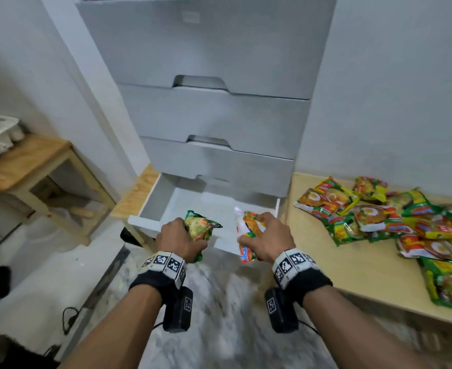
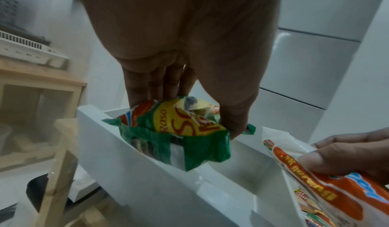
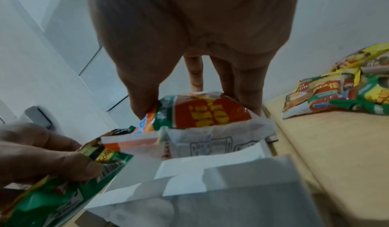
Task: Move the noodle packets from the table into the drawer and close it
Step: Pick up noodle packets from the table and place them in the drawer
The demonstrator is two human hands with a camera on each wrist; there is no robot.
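Head view had both hands out over the open white bottom drawer point(image 1: 163, 206), and each one carried a packet. The left hand point(image 1: 178, 239) was clenched around a crumpled green plastic noodle packet point(image 1: 201, 227), its long axis running away from the wrist toward the cabinet, far end pointing up and to the right. Left wrist view showed that green packet point(image 2: 179, 130) pinched between thumb and fingers point(image 2: 160, 84), the loose end sagging down into the drawer point(image 2: 118, 147).

Over on the other side, the right hand point(image 1: 268, 239) gripped a white and orange plastic noodle packet point(image 1: 249, 235), held steeply, long axis nearly upright, top end tilted away from the wrist. Right wrist view caught that packet point(image 3: 208, 114) held between thumb and fingers, hanging above the drawer's front right corner.

Right of the right hand, a pile of colourful noodle packets point(image 1: 384, 219) lay spread on the light wooden table point(image 1: 352, 275).
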